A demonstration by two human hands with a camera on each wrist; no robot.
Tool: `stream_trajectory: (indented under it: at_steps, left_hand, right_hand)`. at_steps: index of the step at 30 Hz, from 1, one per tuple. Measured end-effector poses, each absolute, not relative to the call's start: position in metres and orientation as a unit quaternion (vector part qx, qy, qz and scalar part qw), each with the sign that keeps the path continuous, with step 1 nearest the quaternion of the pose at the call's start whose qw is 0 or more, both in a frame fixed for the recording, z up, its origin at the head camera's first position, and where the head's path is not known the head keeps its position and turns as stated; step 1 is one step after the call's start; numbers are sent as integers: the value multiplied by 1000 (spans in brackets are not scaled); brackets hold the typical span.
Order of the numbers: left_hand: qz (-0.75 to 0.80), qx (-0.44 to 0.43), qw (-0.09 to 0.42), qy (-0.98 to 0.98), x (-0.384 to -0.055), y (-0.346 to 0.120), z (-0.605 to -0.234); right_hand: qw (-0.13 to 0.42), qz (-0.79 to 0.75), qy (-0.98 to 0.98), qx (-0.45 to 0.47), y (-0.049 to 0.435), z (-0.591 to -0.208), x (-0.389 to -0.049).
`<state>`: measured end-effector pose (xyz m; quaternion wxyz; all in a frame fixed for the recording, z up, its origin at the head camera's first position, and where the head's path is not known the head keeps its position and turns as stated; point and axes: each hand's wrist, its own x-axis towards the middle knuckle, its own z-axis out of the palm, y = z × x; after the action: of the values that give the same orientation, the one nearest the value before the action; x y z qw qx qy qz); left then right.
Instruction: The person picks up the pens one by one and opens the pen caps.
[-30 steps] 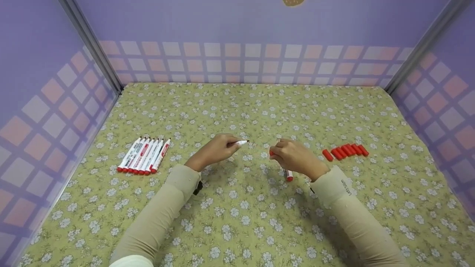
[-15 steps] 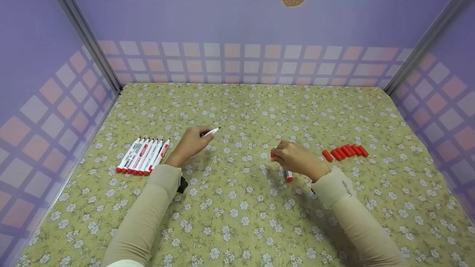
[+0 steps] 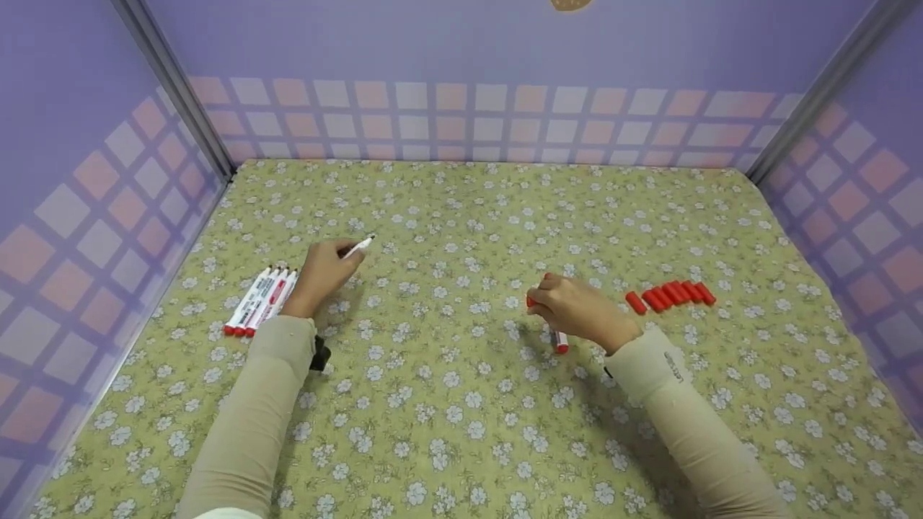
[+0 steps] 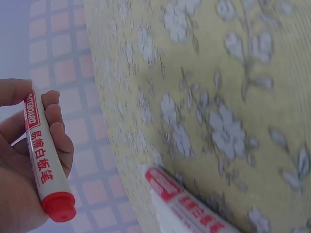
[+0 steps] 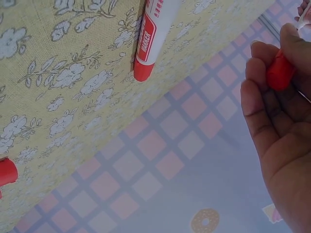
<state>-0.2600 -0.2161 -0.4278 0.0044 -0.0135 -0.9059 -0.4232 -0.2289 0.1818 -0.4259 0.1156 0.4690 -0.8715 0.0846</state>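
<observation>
My left hand (image 3: 326,270), over the left side of the cloth, pinches a whiteboard marker (image 4: 43,150). This marker has a white body, a red end plug and a bare dark tip that points up and right in the head view. Just below the hand lies a row of uncapped markers (image 3: 254,303), partly covered by the wrist. Right of centre, my right hand (image 3: 580,310) holds a red marker cap (image 5: 280,72) between thumb and fingers. Beneath that hand another marker (image 5: 158,29) lies on the cloth; its far end is hidden.
Several loose red caps (image 3: 674,294) lie in a slanted row to the right of the right hand. A flowered yellow-green cloth (image 3: 461,404) covers the table. Purple panels with a checked band (image 3: 461,122) stand at the back and both sides.
My left hand has carried its marker leftward from near the centre to just above the row of markers. The right hand stays in place with the cap.
</observation>
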Motion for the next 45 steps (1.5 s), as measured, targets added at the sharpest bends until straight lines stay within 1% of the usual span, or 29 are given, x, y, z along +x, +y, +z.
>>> stream_trajectory:
  at_steps: [9, 18, 24, 33, 45]
  left_hand:
    - [-419, 32, 33, -907, -256, -248, -433]
    - [-383, 65, 62, -919, -248, -277, -435]
    - [-360, 102, 78, -924, -243, -291, -436]
    - [-344, 157, 75, -923, -235, -311, -440]
    - [-339, 184, 69, -920, -230, -326, -448]
  right_hand:
    - [85, 73, -884, 454, 183, -427, -228]
    - [80, 57, -890, 444, 183, -428, -227]
    - [76, 62, -891, 443, 184, -428, -226]
    - [77, 73, -886, 452, 187, -431, -227]
    - [58, 91, -885, 453, 190, -432, -227]
